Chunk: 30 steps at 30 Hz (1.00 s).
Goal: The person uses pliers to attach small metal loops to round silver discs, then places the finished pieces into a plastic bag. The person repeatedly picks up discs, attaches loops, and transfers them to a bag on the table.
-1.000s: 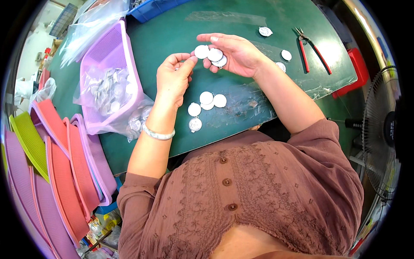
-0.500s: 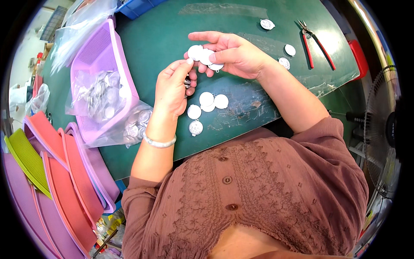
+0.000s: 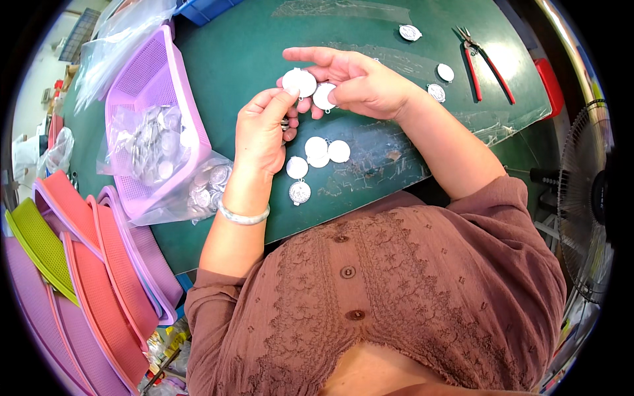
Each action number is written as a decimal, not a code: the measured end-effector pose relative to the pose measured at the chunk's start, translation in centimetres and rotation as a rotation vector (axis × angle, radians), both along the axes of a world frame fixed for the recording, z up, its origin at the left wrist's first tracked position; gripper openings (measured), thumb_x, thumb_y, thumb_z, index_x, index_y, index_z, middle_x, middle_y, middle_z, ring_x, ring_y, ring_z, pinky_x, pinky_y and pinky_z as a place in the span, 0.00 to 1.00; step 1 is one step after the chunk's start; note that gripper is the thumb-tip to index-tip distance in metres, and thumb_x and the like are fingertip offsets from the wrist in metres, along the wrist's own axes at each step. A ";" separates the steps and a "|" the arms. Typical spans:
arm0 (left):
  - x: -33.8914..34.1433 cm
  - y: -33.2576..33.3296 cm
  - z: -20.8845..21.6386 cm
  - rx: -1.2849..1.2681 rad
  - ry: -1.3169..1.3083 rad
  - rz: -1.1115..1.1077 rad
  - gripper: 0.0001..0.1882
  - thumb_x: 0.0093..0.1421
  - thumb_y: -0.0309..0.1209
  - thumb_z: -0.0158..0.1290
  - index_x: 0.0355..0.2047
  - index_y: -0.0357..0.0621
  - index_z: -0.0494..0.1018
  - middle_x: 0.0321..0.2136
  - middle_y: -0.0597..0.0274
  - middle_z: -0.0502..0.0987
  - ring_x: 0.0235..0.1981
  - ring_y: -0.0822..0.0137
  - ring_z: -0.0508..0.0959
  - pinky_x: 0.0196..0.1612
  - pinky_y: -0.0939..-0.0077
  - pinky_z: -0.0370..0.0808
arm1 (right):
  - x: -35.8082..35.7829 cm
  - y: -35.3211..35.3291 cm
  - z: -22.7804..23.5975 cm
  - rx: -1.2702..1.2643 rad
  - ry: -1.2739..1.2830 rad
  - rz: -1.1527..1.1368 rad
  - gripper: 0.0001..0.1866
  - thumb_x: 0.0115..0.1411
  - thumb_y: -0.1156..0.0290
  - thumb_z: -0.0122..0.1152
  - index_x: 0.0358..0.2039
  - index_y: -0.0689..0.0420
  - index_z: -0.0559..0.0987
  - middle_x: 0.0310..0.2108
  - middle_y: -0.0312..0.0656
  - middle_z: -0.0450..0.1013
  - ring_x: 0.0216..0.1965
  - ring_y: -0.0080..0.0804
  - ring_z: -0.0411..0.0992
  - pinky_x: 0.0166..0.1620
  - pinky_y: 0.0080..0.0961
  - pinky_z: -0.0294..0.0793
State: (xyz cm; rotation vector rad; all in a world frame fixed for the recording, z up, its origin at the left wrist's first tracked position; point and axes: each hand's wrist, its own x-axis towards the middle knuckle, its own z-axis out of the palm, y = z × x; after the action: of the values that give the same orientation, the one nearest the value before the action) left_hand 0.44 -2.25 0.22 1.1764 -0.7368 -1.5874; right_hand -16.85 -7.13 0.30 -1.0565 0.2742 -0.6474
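Observation:
Between the thumb and fingers of my left hand point(image 3: 263, 129) is a round silver medallion point(image 3: 299, 82) with small loops at its rim. More metal pieces show darkly in the curl of that hand's lower fingers. My right hand point(image 3: 360, 82) has its thumb pressed on another medallion point(image 3: 324, 96) lying against its fingers, the index finger stretched out to the left. The two hands nearly meet above the green table. Below them lie several loose medallions point(image 3: 339, 152), some overlapping, and one with a patterned face point(image 3: 299, 192) up.
At left stands a purple basket point(image 3: 201, 125) with a clear bag of medallions point(image 3: 158, 148); another bag point(image 3: 210, 188) lies beside it. Stacked baskets point(image 3: 109, 284) fill the lower left. Red-handled pliers point(image 3: 487, 66) and a few medallions point(image 3: 410, 32) lie at right, near a fan point(image 3: 584, 198).
The left hand now holds up a medallion from the group in the right hand. Only one medallion shows plainly under the right thumb.

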 end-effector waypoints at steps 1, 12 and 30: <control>0.0 0.0 0.1 0.001 0.005 0.010 0.07 0.52 0.31 0.55 0.23 0.42 0.70 0.17 0.69 0.68 0.17 0.78 0.65 0.16 0.87 0.58 | 0.0 -0.1 -0.1 0.003 -0.026 0.021 0.35 0.47 0.86 0.43 0.58 0.62 0.51 0.44 0.47 0.65 0.39 0.28 0.68 0.42 0.23 0.68; 0.6 -0.2 -0.4 -0.044 0.030 0.152 0.07 0.51 0.31 0.55 0.23 0.41 0.70 0.17 0.67 0.68 0.17 0.76 0.66 0.16 0.87 0.58 | 0.0 -0.2 -0.1 -0.051 -0.018 -0.028 0.37 0.51 0.84 0.49 0.60 0.60 0.46 0.45 0.52 0.64 0.42 0.32 0.68 0.48 0.25 0.66; 0.6 -0.1 -0.2 -0.086 -0.017 0.180 0.07 0.52 0.30 0.54 0.23 0.42 0.69 0.16 0.68 0.67 0.16 0.78 0.65 0.16 0.88 0.58 | 0.0 -0.3 0.3 0.001 0.179 -0.250 0.28 0.53 0.81 0.50 0.55 0.64 0.56 0.42 0.48 0.69 0.36 0.30 0.71 0.38 0.21 0.71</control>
State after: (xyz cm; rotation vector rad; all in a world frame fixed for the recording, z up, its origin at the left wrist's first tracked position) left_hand 1.00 -2.38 0.01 1.1604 -0.6839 -1.3856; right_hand -16.82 -7.39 0.57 -1.0905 0.5683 -0.7770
